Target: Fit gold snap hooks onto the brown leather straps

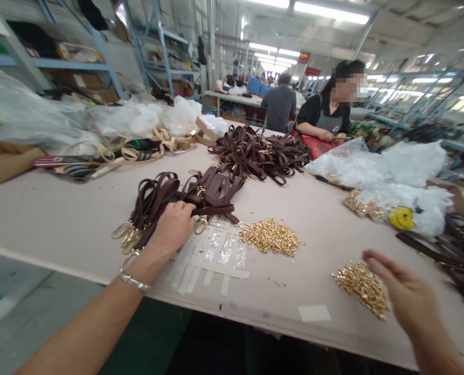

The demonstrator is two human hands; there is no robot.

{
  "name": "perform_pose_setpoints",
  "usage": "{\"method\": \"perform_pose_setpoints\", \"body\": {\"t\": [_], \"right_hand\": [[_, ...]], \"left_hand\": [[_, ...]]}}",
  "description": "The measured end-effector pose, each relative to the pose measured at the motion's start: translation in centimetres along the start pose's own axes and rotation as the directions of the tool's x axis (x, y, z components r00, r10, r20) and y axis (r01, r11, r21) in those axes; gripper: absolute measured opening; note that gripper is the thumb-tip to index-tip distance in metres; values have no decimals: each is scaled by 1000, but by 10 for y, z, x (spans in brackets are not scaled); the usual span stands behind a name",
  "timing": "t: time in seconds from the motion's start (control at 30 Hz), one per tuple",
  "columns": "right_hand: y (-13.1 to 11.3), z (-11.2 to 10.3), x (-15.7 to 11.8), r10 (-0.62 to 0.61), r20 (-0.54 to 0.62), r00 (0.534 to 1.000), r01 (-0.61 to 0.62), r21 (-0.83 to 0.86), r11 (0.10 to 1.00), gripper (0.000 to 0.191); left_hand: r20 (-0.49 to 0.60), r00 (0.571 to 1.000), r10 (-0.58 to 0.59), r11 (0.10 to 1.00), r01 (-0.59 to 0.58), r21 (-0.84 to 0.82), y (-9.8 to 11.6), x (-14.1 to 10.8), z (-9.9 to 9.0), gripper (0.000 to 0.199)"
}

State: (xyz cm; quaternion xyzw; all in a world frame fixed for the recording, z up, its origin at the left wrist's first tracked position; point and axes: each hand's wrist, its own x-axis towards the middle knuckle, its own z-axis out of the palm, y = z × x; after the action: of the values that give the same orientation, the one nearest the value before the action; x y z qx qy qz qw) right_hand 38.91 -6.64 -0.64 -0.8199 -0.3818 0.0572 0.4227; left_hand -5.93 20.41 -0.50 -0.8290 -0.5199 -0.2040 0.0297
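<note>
My left hand (175, 224), a bangle on its wrist, is closed on a dark brown strap (216, 210) at the near bundle. More brown straps (155, 195) with gold snap hooks (130, 237) lie around it. My right hand (405, 291) is over the right edge of a small pile of gold metal fittings (362, 286). Its thumb and index finger come together at the tips; anything between them is too small to make out. A larger pile of similar gold fittings (273, 237) lies between my hands, beside small clear packets (226, 250) on the table.
A big heap of brown straps (259, 151) covers the table's far middle. Plastic bags (403, 166) and more straps (450, 255) lie at right. Plastic wrap and tan straps (138, 151) line the left. A co-worker (327, 109) is at the far side; another person (280, 104) sits behind.
</note>
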Motion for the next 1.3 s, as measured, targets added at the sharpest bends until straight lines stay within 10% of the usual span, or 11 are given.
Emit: {"method": "perform_pose_setpoints", "body": {"t": [0.17,0.3,0.4,0.57,0.7,0.77,1.17,1.3], "right_hand": [[-41,88,-27,-388,184,903,425,-267,865,36],[-44,116,-2,-477,250,843,537,-345,769,35],[-40,122,10,-548,314,775,631,-333,701,31],[-23,126,11,-677,336,655,752,-382,537,29],[-18,123,7,-718,342,607,777,-444,446,33],[-20,121,5,-717,315,622,755,-486,441,32],[-15,103,-2,-720,280,635,755,-422,502,32],[-9,99,-4,-735,294,611,783,-359,508,32]], "left_hand": [[-32,999,30,996,-33,-77,-6,-2,-5,25],[-71,996,-53,946,27,-323,1,-10,-24,18],[27,973,-230,686,182,-704,17,-22,-46,16],[245,944,-220,398,316,-861,47,-47,-59,31],[507,855,-108,-281,463,-841,65,-69,-58,25],[532,846,-33,-444,465,-766,73,-80,-58,32],[626,778,-44,-192,609,-770,100,-121,-44,33],[525,846,-89,83,532,-843,95,-130,-44,22]]}}
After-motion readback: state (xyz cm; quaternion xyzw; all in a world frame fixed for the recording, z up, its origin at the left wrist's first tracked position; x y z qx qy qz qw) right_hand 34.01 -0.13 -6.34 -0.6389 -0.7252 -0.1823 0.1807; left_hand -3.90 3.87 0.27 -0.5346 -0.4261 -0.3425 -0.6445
